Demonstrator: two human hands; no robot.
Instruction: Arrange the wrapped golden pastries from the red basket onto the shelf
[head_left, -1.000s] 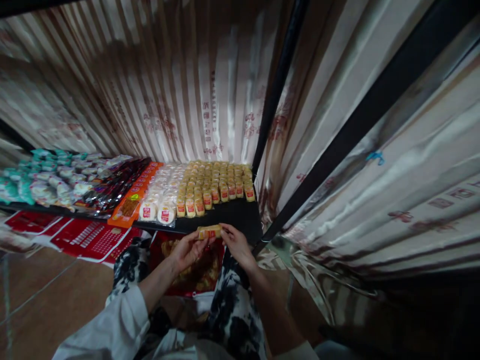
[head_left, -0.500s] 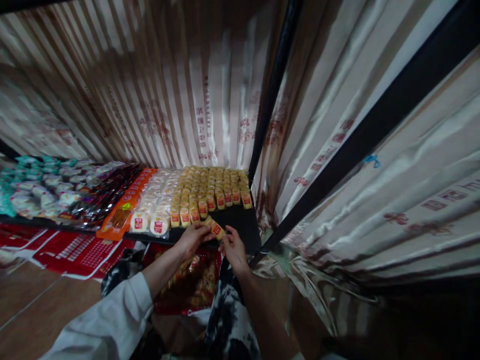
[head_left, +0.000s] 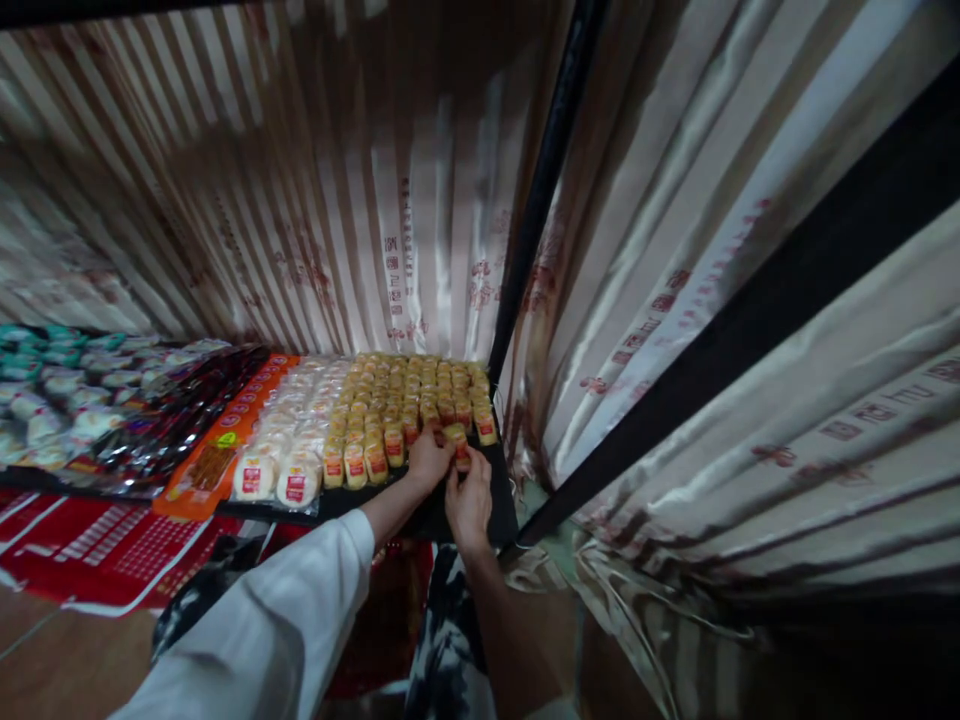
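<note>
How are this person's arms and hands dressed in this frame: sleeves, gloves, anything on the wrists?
Both hands are bare, no gloves. The left hand comes out of a loose white long sleeve. The right hand has a bare forearm; no watch, ring or band is visible.

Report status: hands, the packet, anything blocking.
Left hand and right hand both pinch one yellow snack packet at the front of the yellow packet rows. Black shelf beneath. Nothing in the way.

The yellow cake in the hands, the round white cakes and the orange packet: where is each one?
Yellow cake (head_left: 456, 436), head view, on its wrapped top above the fingers.
White cakes (head_left: 255, 476), head view, on the front left one.
Orange packet (head_left: 214, 462), head view, on its window.
</note>
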